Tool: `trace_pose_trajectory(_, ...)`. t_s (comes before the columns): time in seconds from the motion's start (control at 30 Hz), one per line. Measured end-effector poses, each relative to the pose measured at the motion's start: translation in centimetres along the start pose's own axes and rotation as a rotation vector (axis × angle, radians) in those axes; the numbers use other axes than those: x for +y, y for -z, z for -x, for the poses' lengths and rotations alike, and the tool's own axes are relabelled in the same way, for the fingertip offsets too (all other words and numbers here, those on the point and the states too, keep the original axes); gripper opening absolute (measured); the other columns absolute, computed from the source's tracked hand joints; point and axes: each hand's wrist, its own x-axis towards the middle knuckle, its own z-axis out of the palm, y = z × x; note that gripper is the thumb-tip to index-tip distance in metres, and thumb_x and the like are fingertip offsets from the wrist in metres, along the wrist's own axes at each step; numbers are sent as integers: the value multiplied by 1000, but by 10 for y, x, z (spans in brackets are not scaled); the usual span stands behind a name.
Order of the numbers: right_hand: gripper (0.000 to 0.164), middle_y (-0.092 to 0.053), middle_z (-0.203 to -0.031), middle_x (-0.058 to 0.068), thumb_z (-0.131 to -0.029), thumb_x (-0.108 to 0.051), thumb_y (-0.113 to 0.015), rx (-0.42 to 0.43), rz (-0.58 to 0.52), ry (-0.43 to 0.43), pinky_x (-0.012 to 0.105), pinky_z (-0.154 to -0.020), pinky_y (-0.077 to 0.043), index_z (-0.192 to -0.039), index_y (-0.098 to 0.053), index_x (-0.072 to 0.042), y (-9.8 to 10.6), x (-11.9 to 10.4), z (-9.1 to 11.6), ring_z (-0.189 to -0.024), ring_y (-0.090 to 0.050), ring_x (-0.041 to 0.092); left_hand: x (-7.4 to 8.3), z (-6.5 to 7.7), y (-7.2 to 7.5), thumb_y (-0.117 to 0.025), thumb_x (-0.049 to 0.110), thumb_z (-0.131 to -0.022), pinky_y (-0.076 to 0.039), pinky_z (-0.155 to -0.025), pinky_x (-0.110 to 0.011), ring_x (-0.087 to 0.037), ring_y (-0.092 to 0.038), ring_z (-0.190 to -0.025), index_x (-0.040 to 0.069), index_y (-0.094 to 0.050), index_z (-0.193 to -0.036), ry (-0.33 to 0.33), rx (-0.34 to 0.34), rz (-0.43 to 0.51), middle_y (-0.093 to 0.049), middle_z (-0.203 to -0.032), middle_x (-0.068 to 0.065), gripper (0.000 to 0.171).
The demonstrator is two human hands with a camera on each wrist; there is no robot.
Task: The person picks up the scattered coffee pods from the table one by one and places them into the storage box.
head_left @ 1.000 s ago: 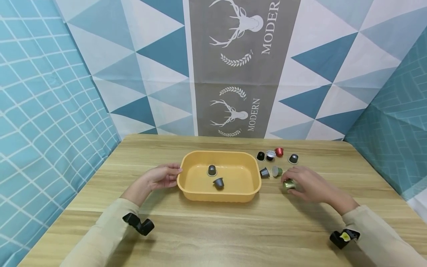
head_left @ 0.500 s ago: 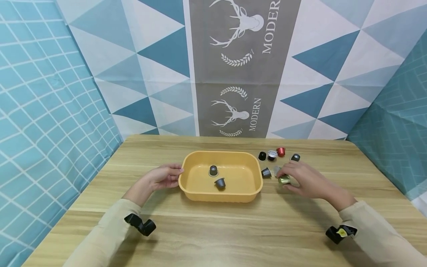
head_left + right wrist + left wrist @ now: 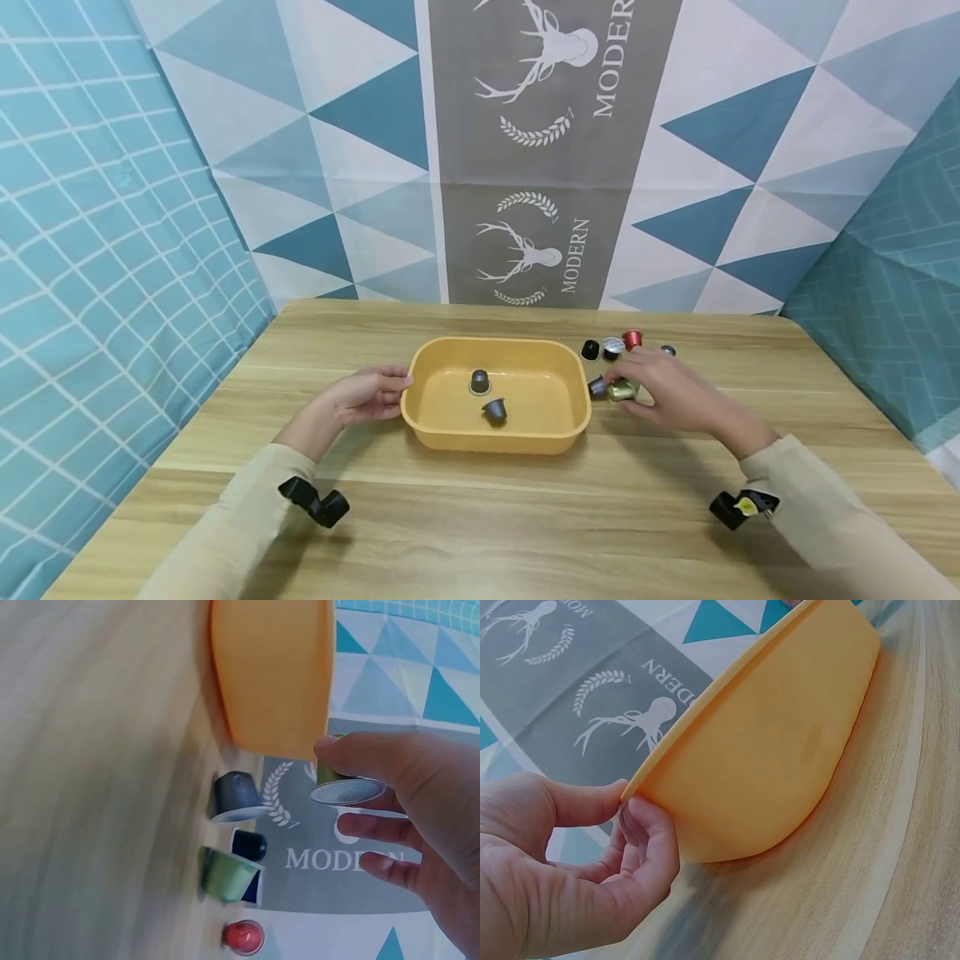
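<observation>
At the left end, the rim of the yellow tray (image 3: 540,400) is pinched between the thumb and fingers of the left hand (image 3: 367,396). Now into the tray: one dark capsule (image 3: 479,382) is stood on its wide rim, and to its right a charcoal capsule (image 3: 495,412) is laid on its side. Past the right end, a black capsule (image 3: 591,350) is seen towards the back, a grey capsule (image 3: 597,387) just beside the tray, then a silver-lidded capsule (image 3: 612,347). And here, held above the table (image 3: 450,517), the gold-green capsule (image 3: 619,391) is gripped by the right hand (image 3: 663,385)! A pale green capsule (image 3: 231,877) is caught below by the right wrist camera. Behind, the red capsule (image 3: 633,337) is spotted, and furthest right, a slate capsule (image 3: 668,350) is partly hidden.
</observation>
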Motion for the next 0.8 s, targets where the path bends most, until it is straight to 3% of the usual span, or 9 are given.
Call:
trace_pose_trajectory(0.33,31,-68,-92,-5,-73,-14,-82,23,0,61,37,-80,-52,-100,-68,-12,4,-3,-20,-87,-62,10,1,-2,2,-48,10,-99,-55,-71,-19,-6,-62,-77,3,-45,-113,13,4,-14,-63,-84,3,16)
trace_pose_trajectory(0.63,30,-69,-97,-3,-76,-16,-81,-16,-27,22,44,-88,-49,-102,-68,-12,6,-9,-34,-93,-62,15,2,-3,2,-48,10,-100,-55,-74,-20,-6,-63,-81,-1,-38,-126,20,6,-14,-64,-88,2,30)
trace_pose_trajectory(0.8,30,-69,-97,-1,-76,-16,-82,-29,-25,40,44,-89,-50,-102,-68,-12,7,-12,-43,-93,-62,16,2,-4,2,-49,11,-99,-55,-74,-20,-7,-63,-83,-1,-38,-128,27,6,-14,-64,-90,2,32)
